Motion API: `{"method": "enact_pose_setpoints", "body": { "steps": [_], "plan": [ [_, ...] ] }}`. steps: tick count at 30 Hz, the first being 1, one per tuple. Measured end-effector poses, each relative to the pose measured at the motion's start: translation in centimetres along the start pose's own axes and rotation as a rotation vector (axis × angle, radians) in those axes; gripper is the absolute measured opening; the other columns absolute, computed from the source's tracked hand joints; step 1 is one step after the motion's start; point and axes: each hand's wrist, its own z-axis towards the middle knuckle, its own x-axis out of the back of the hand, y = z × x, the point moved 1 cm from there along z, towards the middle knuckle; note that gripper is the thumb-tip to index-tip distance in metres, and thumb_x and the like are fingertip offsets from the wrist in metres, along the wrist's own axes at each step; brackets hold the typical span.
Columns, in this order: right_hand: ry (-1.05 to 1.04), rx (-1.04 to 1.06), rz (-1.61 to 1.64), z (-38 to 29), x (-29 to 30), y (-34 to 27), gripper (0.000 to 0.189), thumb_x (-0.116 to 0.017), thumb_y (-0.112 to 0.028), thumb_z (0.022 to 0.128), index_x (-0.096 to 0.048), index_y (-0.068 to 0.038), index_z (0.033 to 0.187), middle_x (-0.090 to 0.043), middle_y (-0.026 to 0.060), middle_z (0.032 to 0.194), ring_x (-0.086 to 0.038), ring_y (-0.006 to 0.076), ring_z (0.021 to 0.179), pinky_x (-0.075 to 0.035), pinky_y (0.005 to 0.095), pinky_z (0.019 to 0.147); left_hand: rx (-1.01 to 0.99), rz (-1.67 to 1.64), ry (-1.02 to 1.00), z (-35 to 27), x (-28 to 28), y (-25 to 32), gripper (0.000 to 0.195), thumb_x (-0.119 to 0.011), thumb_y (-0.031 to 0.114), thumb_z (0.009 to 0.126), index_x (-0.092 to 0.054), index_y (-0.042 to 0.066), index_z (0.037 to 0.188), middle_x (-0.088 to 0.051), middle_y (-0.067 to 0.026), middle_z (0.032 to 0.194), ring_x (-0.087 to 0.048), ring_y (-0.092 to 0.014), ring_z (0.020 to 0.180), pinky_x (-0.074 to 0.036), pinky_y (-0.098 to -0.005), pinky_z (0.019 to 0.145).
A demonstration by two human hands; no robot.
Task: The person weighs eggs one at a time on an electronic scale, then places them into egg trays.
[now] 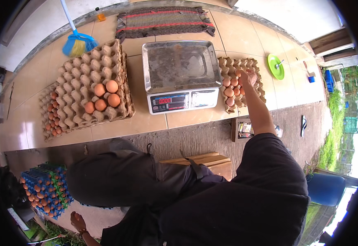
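My right hand point(249, 77) reaches over a pulp egg tray point(254, 63) right of the scale, its fingers bent beside a brown egg point(238, 73); whether they grip it is unclear. Several brown eggs lie in that tray. At the lower left, my left hand point(78, 222) holds a brown egg point(77, 216). A digital scale point(180, 67) with an unoccupied steel pan and lit red digits stands in the middle. To its left, stacked pulp trays point(80, 80) carry several eggs on top, with more eggs in a lower tray point(45, 101) at the far left.
Blue and green plastic trays point(48, 181) full of eggs are stacked below the tiled ledge point(142, 120). On the ledge are a broom point(79, 43), a woven mat point(165, 21), a small bottle point(100, 14) and a green plate point(274, 70). A wooden box point(234, 130) stands beneath its edge.
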Motion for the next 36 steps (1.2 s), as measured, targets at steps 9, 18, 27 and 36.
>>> {"method": "enact_pose_setpoints", "body": {
  "steps": [9,18,27,36],
  "plan": [
    [-0.942,-0.362,1.266,-12.6,2.0,-6.1,0.032,-0.048,-0.023,0.09,-0.053,0.002,0.109,-0.06,0.0131,0.096,-0.059,0.0254,0.08,-0.052,0.0365,0.079,0.02,-0.571,-0.143,2.0,4.9,6.1,0.037,-0.058,0.029,0.095,-0.06,0.002,0.12,-0.066,-0.011,0.105,-0.062,-0.018,0.081,-0.052,-0.031,0.065],
    [-0.814,0.839,0.147,-19.9,-2.9,-12.9,0.049,-0.073,-0.02,0.073,-0.05,-0.002,0.112,-0.065,0.0107,0.091,-0.065,0.0218,0.081,-0.052,0.0345,0.077,-0.147,-0.846,-0.034,1.7,6.0,12.5,0.04,-0.064,0.02,0.092,-0.052,0.004,0.128,-0.059,-0.0093,0.119,-0.06,-0.018,0.094,-0.052,-0.0311,0.076],
    [-0.696,1.003,0.017,-22.7,-6.5,-13.9,0.054,-0.082,-0.026,0.064,-0.06,-0.003,0.108,-0.065,0.012,0.098,-0.064,0.0221,0.088,-0.053,0.0349,0.076,-0.175,-1.246,0.095,0.1,16.0,19.8,0.041,-0.067,0.013,0.089,-0.054,-0.002,0.125,-0.056,-0.0103,0.121,-0.055,-0.018,0.107,-0.045,-0.0294,0.092],
    [-1.949,0.325,0.65,-41.2,7.3,-17.5,0.039,-0.075,-0.02,0.082,-0.058,-0.005,0.114,-0.059,0.0091,0.111,-0.062,0.0197,0.098,-0.051,0.0312,0.087,-0.864,-0.872,-0.072,-4.3,21.7,38.7,0.052,-0.082,0.004,0.066,-0.064,0.006,0.115,-0.062,-0.0119,0.096,-0.062,-0.025,0.1,-0.052,-0.031,0.08]
  ]
}}
